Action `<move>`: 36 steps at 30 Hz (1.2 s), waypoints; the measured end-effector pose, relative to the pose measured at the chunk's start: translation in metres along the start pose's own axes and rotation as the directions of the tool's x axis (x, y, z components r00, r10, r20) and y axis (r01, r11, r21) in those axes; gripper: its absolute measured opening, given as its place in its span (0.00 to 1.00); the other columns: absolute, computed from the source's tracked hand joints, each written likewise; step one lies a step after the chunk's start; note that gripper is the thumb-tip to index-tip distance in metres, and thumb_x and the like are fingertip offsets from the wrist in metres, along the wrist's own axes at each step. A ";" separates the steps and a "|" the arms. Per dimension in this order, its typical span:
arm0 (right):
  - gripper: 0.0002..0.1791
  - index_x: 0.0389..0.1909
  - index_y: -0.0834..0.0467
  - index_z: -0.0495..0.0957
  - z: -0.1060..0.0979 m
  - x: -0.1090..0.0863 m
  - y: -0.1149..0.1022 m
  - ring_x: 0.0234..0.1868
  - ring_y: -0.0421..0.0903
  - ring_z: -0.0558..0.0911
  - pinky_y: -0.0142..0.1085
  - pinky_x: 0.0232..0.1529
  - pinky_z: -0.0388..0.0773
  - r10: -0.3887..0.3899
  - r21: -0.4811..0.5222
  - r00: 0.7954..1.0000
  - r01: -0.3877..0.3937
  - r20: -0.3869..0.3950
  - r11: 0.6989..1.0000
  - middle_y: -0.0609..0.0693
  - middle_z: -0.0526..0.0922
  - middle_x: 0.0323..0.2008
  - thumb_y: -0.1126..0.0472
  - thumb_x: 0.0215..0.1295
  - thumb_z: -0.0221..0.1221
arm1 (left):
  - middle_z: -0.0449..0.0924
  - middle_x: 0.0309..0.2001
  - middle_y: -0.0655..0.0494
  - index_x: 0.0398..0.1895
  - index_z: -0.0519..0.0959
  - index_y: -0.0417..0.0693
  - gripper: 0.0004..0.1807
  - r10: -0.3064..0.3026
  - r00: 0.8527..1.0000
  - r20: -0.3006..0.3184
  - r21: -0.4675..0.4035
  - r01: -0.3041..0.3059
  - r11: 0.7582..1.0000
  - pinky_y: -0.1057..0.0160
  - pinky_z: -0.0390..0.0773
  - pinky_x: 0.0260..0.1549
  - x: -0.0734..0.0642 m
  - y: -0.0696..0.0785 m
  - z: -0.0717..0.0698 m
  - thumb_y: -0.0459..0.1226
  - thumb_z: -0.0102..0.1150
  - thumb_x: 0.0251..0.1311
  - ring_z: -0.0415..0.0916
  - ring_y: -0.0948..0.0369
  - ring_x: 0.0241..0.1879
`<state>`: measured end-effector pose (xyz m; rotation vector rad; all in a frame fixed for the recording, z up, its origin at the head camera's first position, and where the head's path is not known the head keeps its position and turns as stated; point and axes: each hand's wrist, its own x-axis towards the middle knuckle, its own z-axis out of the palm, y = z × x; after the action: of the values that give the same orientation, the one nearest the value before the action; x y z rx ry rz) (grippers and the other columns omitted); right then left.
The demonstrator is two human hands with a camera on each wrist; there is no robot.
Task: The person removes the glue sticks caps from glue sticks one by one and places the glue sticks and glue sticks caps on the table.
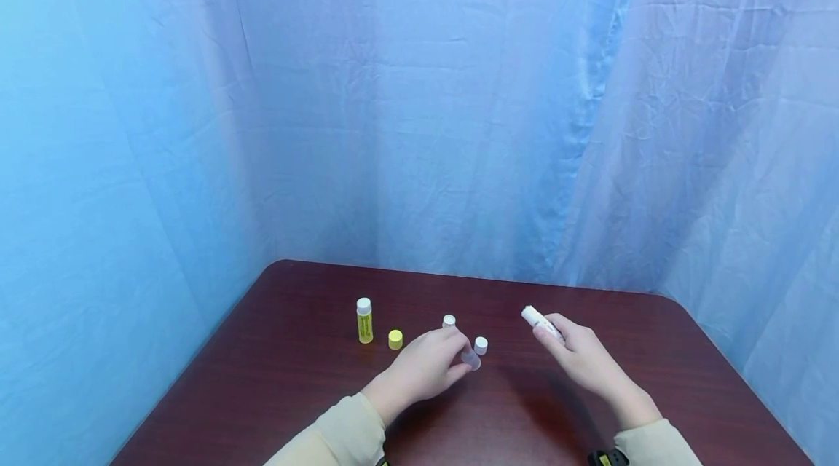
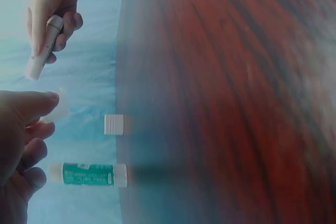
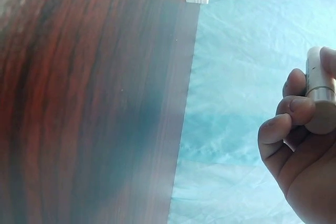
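Observation:
In the head view my left hand pinches a small translucent plastic cap between thumb and fingertips, just above the table. My right hand grips a white glue stick, tilted with its pale end pointing up and left. Between the hands a white ridged cap stands on the table. Behind my left hand is a glue stick, mostly hidden there; the left wrist view shows its green label and that it stands upright.
Left of my left hand, a yellow glue stick with a white top stands upright, and a yellow cap sits beside it. Everything rests on a dark reddish-brown table. Blue cloth hangs behind and along both sides.

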<state>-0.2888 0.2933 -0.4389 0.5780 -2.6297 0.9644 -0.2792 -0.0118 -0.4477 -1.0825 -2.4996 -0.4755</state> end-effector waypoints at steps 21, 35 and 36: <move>0.17 0.52 0.55 0.79 0.002 0.004 0.009 0.23 0.40 0.70 0.36 0.25 0.70 0.092 0.007 0.995 -0.093 0.040 0.996 0.44 0.72 0.22 0.46 0.76 0.57 | 0.73 0.32 0.65 0.35 0.77 0.54 0.11 -0.043 0.985 0.164 0.086 0.029 0.996 0.69 0.76 0.32 0.019 0.015 0.021 0.45 0.70 0.63 0.75 0.69 0.33; 0.20 0.49 0.58 0.78 0.004 0.004 0.017 0.24 0.44 0.70 0.37 0.26 0.69 0.176 -0.017 0.979 -0.175 0.099 0.984 0.46 0.71 0.22 0.44 0.76 0.56 | 0.74 0.31 0.65 0.34 0.80 0.56 0.08 -0.083 0.966 0.243 0.094 0.061 0.994 0.70 0.75 0.30 0.023 0.023 0.025 0.46 0.69 0.64 0.73 0.71 0.31; 0.20 0.49 0.58 0.78 0.004 0.004 0.018 0.24 0.44 0.70 0.37 0.27 0.69 0.175 -0.020 0.980 -0.173 0.097 0.985 0.46 0.71 0.23 0.44 0.76 0.56 | 0.74 0.31 0.66 0.34 0.80 0.56 0.08 -0.088 0.965 0.245 0.097 0.066 0.993 0.70 0.75 0.30 0.024 0.023 0.025 0.46 0.69 0.64 0.73 0.71 0.31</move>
<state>-0.3010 0.3016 -0.4501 0.4071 -2.8098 0.9927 -0.2823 0.0290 -0.4553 -1.0727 -2.7605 -0.2605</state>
